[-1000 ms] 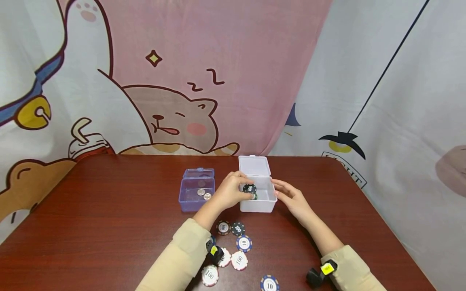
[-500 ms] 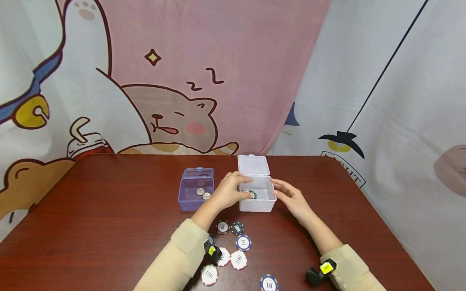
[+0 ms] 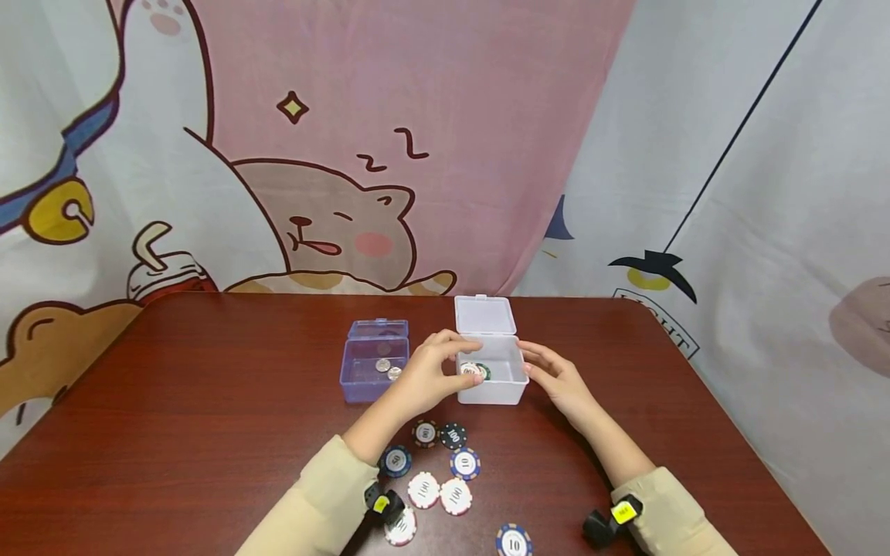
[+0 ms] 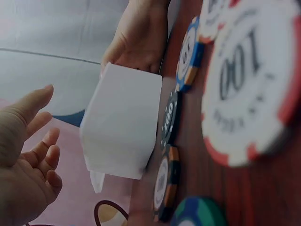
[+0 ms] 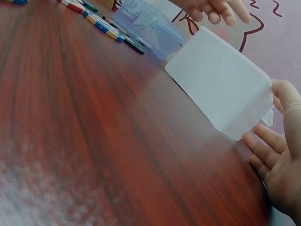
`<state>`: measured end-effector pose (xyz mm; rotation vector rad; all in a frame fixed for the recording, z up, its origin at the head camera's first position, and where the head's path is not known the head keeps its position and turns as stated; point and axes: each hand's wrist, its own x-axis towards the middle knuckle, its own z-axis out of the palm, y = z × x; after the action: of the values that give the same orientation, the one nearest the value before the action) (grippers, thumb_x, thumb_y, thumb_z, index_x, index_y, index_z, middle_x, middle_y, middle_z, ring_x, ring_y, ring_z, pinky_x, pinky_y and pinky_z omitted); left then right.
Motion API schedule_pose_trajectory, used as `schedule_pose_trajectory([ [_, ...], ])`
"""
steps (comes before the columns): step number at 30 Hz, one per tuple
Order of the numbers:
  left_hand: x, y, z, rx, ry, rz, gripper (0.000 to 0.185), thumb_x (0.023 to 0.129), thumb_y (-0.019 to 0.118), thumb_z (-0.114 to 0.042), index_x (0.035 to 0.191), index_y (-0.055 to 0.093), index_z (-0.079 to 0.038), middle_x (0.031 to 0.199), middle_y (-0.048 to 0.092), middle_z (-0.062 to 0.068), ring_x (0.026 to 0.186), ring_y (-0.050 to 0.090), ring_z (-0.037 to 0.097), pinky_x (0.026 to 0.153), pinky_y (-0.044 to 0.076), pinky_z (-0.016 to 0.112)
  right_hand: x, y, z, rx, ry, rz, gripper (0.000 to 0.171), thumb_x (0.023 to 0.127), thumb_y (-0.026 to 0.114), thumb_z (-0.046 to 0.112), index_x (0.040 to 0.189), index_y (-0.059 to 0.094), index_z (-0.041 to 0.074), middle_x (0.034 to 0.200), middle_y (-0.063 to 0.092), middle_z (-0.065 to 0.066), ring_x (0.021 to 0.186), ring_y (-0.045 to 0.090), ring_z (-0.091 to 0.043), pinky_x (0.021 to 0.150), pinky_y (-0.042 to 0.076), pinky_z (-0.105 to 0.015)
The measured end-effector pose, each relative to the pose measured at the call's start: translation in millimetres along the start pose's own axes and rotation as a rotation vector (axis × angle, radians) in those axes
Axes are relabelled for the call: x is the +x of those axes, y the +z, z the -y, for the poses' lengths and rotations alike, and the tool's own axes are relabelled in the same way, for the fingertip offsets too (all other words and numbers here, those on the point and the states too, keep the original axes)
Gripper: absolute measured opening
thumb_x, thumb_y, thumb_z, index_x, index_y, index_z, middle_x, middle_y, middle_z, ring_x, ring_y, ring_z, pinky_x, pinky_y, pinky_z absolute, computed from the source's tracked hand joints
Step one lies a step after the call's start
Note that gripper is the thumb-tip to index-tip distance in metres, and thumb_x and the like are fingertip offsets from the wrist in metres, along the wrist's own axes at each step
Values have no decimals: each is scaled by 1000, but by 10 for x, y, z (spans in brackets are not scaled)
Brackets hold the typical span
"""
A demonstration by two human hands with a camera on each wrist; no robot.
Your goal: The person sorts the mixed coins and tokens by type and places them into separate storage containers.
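Note:
My left hand (image 3: 431, 369) hovers at the left side of a white lidded box (image 3: 492, 394), thumb and fingers spread with nothing between them. Inside the box, close by the thumb, lie a white chip (image 3: 470, 369) and a green-edged chip (image 3: 485, 372). My right hand (image 3: 565, 390) touches the box's right wall with relaxed fingers; the right wrist view has its thumb and fingertips (image 5: 249, 137) along that side. To the left, a translucent blue box (image 3: 361, 394) stands with its lid up, holding silver coins (image 3: 383, 365).
Several poker chips are spread in front of the boxes: a black chip (image 3: 453, 435), a brown-edged chip (image 3: 426, 434), a blue chip (image 3: 465, 464), white chips (image 3: 456, 496) and another blue chip (image 3: 514, 540) near the front edge. A printed curtain (image 3: 487, 154) hangs behind the table.
The black chip held in my left hand has left its fingers inside the white box. That hand has opened and drawn back slightly left. The right hand stays at the box.

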<state>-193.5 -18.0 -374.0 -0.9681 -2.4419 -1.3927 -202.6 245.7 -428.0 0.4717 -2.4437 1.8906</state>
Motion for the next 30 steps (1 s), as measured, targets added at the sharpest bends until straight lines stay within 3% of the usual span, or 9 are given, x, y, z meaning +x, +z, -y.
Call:
schedule_pose_trajectory([
  [9,-174,-58,-67,-16,38,94,44,78,80,-15,119,67,-5,101,61,6,93,54,26,78,46,43,-5,3,7,3,-10,-4,41,96,58,11,136,51,3,132,53,-22,119,50,-36,88,45,-23],
  [14,-256,-87,-33,4,50,150,44,78,81,-15,119,68,-7,103,61,8,92,54,26,77,47,41,-6,0,16,6,-13,-6,41,96,58,10,135,51,2,132,53,-22,119,50,-36,88,45,-22],
  [30,-423,-113,104,32,-3,361,43,75,82,-15,116,69,-7,102,63,4,91,54,20,77,46,35,-15,7,37,11,-15,-7,41,96,57,8,135,51,1,132,52,-23,119,50,-37,88,45,-22],
])
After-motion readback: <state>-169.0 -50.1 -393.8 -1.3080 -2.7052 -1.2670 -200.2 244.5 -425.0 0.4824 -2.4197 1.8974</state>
